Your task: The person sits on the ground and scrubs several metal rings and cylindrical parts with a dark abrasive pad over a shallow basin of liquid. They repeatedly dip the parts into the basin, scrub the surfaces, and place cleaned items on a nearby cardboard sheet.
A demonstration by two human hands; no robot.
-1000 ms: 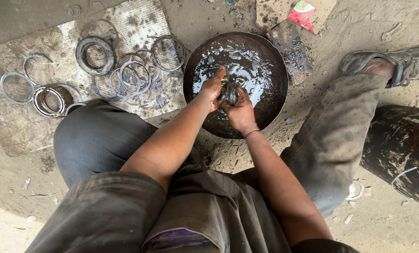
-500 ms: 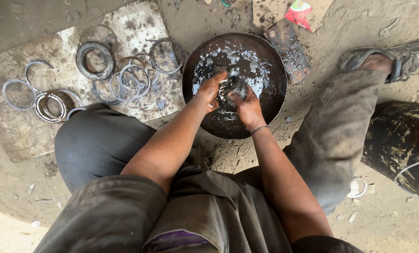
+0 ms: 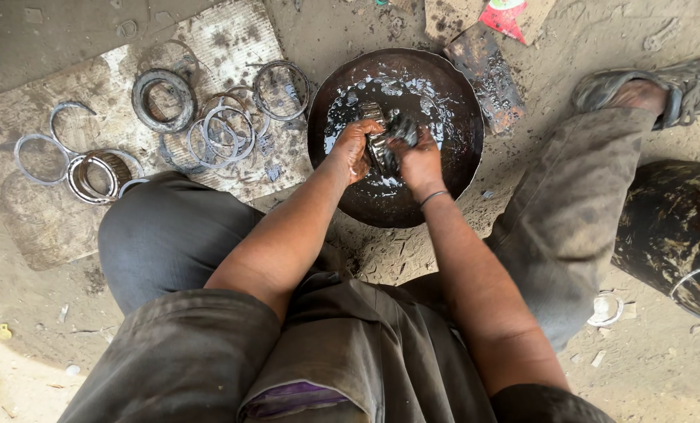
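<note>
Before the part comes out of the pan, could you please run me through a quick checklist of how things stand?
1. Both hands on the metal part: left hand and right hand grip it, ok.
2. Part over the round pan: ok.
3. Dark liquid in the pan: present, ok.
4. Pan level on the ground: cannot tell.
5. Cleaned rings lying apart on the board: ok.
6. Part clean: cannot tell.

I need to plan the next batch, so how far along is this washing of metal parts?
Done, apparently: a spread of metal rings lies on the board beside the pan. In hand: left hand and right hand grip one small part over the dark pan. No unwashed parts show.
</note>
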